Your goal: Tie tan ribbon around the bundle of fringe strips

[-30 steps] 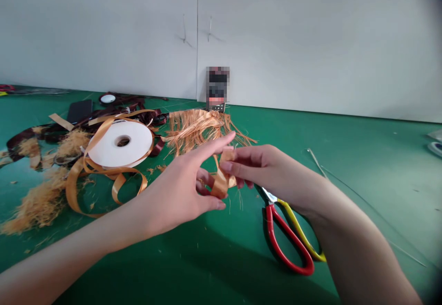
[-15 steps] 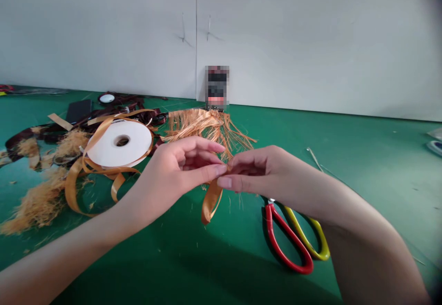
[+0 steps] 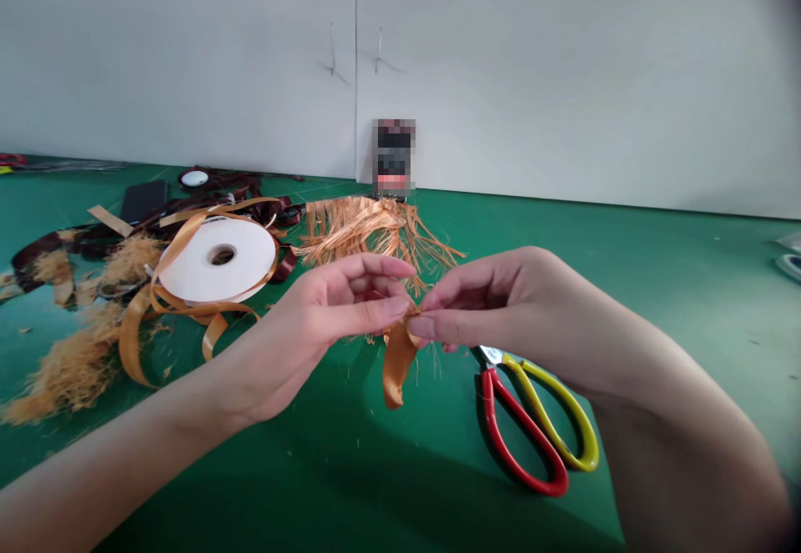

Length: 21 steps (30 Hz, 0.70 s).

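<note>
The left hand (image 3: 331,328) was half open, fingers curled; its thumb tip sat just beside the top of the strip, and whether it had hold of anything could not be told. The right hand (image 3: 501,311) was nearly closed, thumb and fingers pinching the top of an amber satin ribbon strip (image 3: 395,365), which hung down between the two hands, frayed threads at the pinch.

Under the right hand lay a pair of scissors (image 3: 531,428), red and yellow handles toward the person, flat on a green cutting mat (image 3: 688,311). Left of the hands: a white ribbon roll (image 3: 216,261) lying flat, loose amber ribbon loops (image 3: 141,336) around and over it, tufts of shredded fibre (image 3: 68,378) beside them. Dark maroon ribbon (image 3: 37,248) lay behind those, near a black flat rectangular object (image 3: 143,201) and a small round white object (image 3: 193,178).

Farther back, a fringe of frayed amber fibres (image 3: 369,232) lay on the mat, just in front of an upright pixelated package (image 3: 393,159) against a white wall (image 3: 563,77) - its label was unreadable, and no brand or writing could be read anywhere.
</note>
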Available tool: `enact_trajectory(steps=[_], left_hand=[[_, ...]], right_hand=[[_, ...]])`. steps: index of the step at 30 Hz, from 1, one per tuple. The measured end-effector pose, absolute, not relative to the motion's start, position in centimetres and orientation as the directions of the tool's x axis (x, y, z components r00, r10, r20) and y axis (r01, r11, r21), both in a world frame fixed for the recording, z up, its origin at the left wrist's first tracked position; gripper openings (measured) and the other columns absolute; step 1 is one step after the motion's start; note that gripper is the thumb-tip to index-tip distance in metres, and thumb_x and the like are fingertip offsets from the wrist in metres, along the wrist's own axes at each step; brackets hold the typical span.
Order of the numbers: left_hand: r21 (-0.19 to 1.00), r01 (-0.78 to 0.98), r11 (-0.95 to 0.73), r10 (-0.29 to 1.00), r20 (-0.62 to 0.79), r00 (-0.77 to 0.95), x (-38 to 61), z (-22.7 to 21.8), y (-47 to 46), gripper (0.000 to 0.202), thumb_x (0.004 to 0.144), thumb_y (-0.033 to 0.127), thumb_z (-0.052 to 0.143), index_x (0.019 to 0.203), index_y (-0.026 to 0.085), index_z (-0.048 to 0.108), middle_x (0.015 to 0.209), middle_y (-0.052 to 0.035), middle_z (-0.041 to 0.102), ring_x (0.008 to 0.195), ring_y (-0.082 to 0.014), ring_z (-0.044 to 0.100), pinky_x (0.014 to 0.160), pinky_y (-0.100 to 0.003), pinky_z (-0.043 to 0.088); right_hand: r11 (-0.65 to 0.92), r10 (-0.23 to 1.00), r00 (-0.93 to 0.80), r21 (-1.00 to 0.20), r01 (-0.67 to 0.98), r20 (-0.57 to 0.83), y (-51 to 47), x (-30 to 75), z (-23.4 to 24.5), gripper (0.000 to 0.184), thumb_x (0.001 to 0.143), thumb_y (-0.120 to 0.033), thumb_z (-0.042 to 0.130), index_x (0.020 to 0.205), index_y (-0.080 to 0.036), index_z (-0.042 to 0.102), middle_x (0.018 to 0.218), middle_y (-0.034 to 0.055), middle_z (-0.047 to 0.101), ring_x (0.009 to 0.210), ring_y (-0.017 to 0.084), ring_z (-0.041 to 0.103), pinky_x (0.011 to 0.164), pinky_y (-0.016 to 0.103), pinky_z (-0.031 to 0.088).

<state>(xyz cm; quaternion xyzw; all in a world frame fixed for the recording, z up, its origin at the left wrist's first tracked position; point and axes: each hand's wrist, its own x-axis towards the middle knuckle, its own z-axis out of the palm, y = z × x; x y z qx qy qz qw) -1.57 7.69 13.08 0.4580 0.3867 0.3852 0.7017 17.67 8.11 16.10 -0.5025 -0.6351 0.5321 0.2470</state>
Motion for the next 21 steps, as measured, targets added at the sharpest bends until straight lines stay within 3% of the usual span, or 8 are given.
enact_trajectory(steps=[8,14,21], left_hand=[[0.860,-0.336,0.384,0.849,-0.187,0.494,-1.86,12.73,7.88,0.011,0.083,0.021,0.070,0.093,0.019,0.067,0.090,0.0023,0.059,0.086,-0.0090,0.056,0.078,-0.020,0.047],[0.912,-0.263,0.314,0.857,-0.153,0.492,-1.66,12.84,7.61,0.037,0.074,0.016,0.079,0.105,0.024,0.062,0.107,0.0031,0.058,0.091,-0.0108,0.060,0.079,-0.022,0.052],[0.935,-0.212,0.285,0.881,-0.168,0.443,-1.60,12.53,7.62,0.035,0.075,0.016,0.079,0.105,0.025,0.063,0.107,0.0038,0.059,0.090,-0.0084,0.060,0.080,-0.019,0.052]], right_hand=[[-0.153,0.882,-0.390,-0.943,0.296,-0.265,8.16,17.68,16.50,0.004,0.067,-0.020,0.079,0.064,-0.022,0.076,0.061,-0.0029,0.068,0.056,0.007,0.056,0.051,0.019,0.043],[-0.168,0.887,-0.386,-0.955,0.243,-0.254,8.21,17.72,16.27,0.005,0.067,-0.024,0.079,0.067,-0.022,0.075,0.068,-0.0004,0.071,0.064,0.011,0.062,0.059,0.022,0.048],[-0.142,0.895,-0.372,-0.949,0.281,-0.244,8.16,17.43,16.19,0.009,0.070,-0.028,0.076,0.069,-0.021,0.071,0.068,-0.0002,0.068,0.066,0.012,0.061,0.062,0.024,0.048]])
